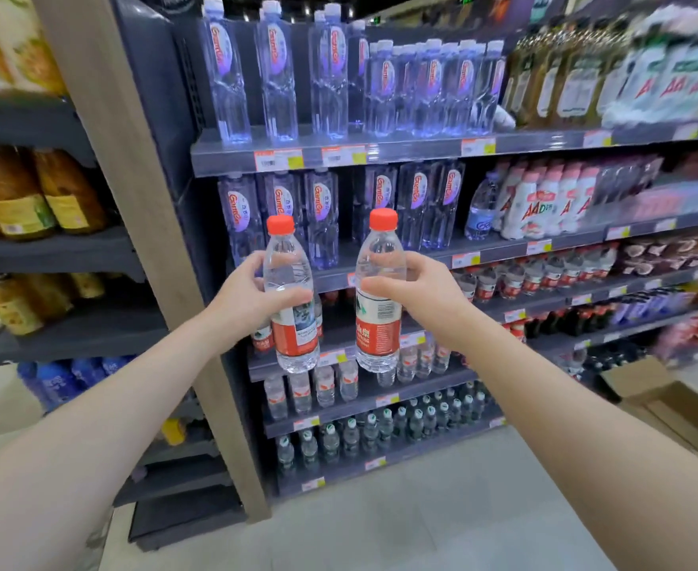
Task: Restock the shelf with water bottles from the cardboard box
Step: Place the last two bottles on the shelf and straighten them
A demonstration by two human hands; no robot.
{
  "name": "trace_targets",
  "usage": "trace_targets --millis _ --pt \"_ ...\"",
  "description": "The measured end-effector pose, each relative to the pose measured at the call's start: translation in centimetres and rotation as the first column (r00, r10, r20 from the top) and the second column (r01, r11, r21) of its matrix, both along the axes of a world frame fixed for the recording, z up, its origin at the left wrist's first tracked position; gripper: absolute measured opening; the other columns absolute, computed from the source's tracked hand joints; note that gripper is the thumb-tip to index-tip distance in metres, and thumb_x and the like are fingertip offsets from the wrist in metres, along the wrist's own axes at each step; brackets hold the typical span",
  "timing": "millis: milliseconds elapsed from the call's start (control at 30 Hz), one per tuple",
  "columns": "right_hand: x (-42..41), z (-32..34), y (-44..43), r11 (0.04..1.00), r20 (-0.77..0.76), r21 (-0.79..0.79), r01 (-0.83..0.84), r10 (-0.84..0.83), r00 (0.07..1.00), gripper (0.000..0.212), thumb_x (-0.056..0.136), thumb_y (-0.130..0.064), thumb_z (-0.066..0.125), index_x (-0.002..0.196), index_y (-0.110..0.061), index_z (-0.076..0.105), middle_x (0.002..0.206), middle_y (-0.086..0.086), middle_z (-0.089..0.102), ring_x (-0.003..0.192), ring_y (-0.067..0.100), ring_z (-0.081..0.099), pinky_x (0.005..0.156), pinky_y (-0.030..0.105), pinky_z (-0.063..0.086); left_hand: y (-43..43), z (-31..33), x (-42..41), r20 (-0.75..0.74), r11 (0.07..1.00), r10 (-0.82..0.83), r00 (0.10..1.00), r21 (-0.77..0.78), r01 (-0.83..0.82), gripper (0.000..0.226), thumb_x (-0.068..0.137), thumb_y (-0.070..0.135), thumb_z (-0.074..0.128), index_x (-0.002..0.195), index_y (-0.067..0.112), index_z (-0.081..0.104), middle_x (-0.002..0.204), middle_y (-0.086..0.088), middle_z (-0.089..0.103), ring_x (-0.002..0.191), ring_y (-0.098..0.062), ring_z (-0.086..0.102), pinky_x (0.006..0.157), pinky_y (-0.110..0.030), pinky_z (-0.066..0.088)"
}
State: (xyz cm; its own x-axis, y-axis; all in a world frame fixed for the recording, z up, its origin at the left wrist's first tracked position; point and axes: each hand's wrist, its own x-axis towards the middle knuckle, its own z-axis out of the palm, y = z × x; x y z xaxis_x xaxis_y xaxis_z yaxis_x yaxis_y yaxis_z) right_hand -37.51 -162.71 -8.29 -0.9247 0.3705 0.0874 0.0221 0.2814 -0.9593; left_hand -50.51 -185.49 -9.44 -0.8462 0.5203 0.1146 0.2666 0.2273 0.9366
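Clear thin plastic, full, so I judge them weighty yet squashy: my left grip (252, 292) curls round the left bottle (295, 331), my right grip (417, 290) round the right bottle (378, 335), both upright, taken above the label, held before the shelf (499, 245).

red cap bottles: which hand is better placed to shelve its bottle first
Probably the right hand: the right bottle hangs before a seemingly bare stretch of shelf, while the left hand holds the left bottle in front of matching bottles already standing there.
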Motion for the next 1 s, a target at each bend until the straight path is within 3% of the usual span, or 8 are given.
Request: trace_targets --millis 167,267,467,567,633,767,900,1000 --pt "-3.7 -1.3 2.7 0.999 0.041 0.028 -0.041 0.040 0.998 0.048 0.076 -0.037 0.087 0.120 -0.030 0.069 0.106 -0.014 0.075 0.096 0.002 0.071 0.076 0.026 0.054 3.1 -1.6 -3.3 -0.073 1.000 -0.004 0.997 -0.001 0.004 0.050 0.079 0.032 0.090 0.116 0.052 0.065 0.108 0.017 0.077 0.101 0.001 0.072 0.073 -0.018 0.057" --pt "-6.4 -3.0 3.9 0.996 0.077 0.051 -0.068 0.064 0.995 0.041 0.078 -0.033 0.086 0.116 -0.029 0.070 0.103 -0.013 0.076 0.095 0.003 0.071 0.077 0.025 0.054 4.6 -3.4 -5.6 -0.077 1.000 0.007 0.997 -0.017 -0.008 0.052 0.076 0.028 0.092 0.117 0.048 0.065 0.102 0.018 0.078 0.095 0.004 0.072 0.067 -0.012 0.056" --pt "-12.1 -7.8 6.0 0.977 0.139 0.110 -0.183 0.168 0.976 0.043 0.077 -0.037 0.086 0.116 -0.034 0.068 0.106 -0.015 0.076 0.097 0.003 0.072 0.084 0.030 0.056 5.8 -9.0 -9.9 -0.059 0.998 0.040 0.997 -0.040 -0.042 0.059 0.076 0.025 0.092 0.127 0.037 0.065 0.108 0.016 0.077 0.096 0.004 0.072 0.079 -0.017 0.058" --pt "-14.7 -11.4 7.2 0.968 0.153 0.097 -0.231 0.214 0.965 0.042 0.079 -0.035 0.084 0.117 -0.038 0.067 0.110 -0.015 0.076 0.102 0.005 0.071 0.094 0.036 0.056 5.9 -13.2 -11.9 -0.005 0.996 0.053 0.999 -0.079 -0.053 0.065 0.073 0.026 0.094 0.130 0.036 0.065 0.116 0.014 0.076 0.105 -0.002 0.072 0.094 -0.034 0.060" --pt "-16.6 -14.5 8.1 0.969 0.147 0.093 -0.230 0.215 0.966 0.050 0.076 -0.038 0.086 0.122 -0.035 0.065 0.111 -0.016 0.075 0.102 0.004 0.072 0.096 0.038 0.055 6.2 -16.1 -13.1 -0.014 0.990 0.065 0.998 -0.124 -0.066 0.066 0.070 0.029 0.096 0.128 0.038 0.066 0.118 0.015 0.075 0.107 -0.004 0.071 0.095 -0.037 0.060" --pt "-19.5 -21.2 10.3 0.961 0.106 0.137 -0.242 0.228 0.968 0.054 0.075 -0.039 0.087 0.123 -0.040 0.064 0.110 -0.023 0.073 0.098 -0.004 0.069 0.089 0.029 0.055 7.5 -21.9 -14.8 -0.073 0.976 0.161 0.984 -0.134 -0.169 0.063 0.068 0.033 0.096 0.123 0.037 0.067 0.100 0.022 0.077 0.090 0.005 0.073 0.071 -0.013 0.057" --pt "-22.9 -28.9 12.5 0.919 0.066 0.198 -0.340 0.334 0.940 0.053 0.075 -0.037 0.088 0.122 -0.040 0.065 0.107 -0.015 0.076 0.101 0.006 0.072 0.098 0.038 0.054 8.4 -29.1 -17.3 -0.162 0.967 0.235 0.958 -0.060 -0.247 0.061 0.065 0.047 0.094 0.120 0.042 0.070 0.102 0.019 0.078 0.091 -0.004 0.075 0.078 -0.024 0.059" --pt "-25.3 -33.6 13.3 0.890 -0.012 0.292 -0.349 0.369 0.929 0.053 0.072 -0.041 0.088 0.121 -0.045 0.066 0.105 -0.014 0.077 0.102 0.007 0.072 0.100 0.038 0.052 10.0 -34.2 -18.6 -0.210 0.963 0.262 0.942 -0.003 -0.268 0.049 0.066 0.036 0.094 0.110 0.032 0.073 0.093 0.019 0.079 0.084 0.000 0.076 0.066 -0.013 0.055"
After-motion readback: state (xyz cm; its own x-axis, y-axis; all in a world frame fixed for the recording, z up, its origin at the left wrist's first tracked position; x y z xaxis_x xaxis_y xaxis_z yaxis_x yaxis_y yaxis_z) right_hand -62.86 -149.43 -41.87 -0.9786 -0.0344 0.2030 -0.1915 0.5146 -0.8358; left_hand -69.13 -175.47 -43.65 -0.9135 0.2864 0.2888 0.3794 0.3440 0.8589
